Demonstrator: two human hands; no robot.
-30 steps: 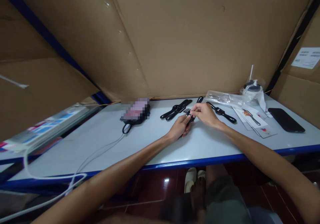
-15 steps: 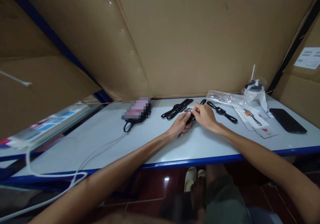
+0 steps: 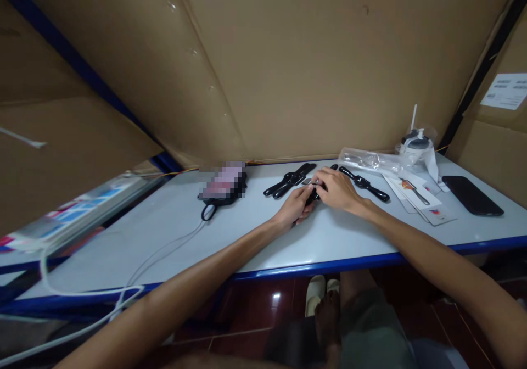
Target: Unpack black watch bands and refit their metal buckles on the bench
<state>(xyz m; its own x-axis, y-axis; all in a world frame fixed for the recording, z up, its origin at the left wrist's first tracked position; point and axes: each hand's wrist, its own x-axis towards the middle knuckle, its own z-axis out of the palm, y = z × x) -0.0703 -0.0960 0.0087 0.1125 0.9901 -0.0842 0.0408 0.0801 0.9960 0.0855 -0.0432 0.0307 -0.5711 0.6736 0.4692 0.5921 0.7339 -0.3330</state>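
Above the table, a black spokeshave (image 3: 313, 196) is held with its long handles slanting away from me. My left hand (image 3: 293, 206) is closed round its near handle, the thumb up by the middle of the body. Bent over that same middle part are the fingers of my right hand (image 3: 336, 189), pressed together near a small grey metal piece (image 3: 307, 182); what exactly they pinch is hidden. Left of my hands two more black spokeshaves (image 3: 290, 179) lie side by side. Another spokeshave (image 3: 364, 183) rests to the right of my right hand.
A phone-like device with a blurred screen (image 3: 224, 181) stands at left, trailing a cable. To the right are printed cards (image 3: 415, 193), a clear plastic bag (image 3: 368, 160), a lidded cup (image 3: 415, 143) and a black phone (image 3: 472, 195). Cardboard (image 3: 288, 67) walls the back.
The fingers of my right hand have curled further over the spokeshave's middle. My left hand keeps its grip. The whole view has shifted slightly.
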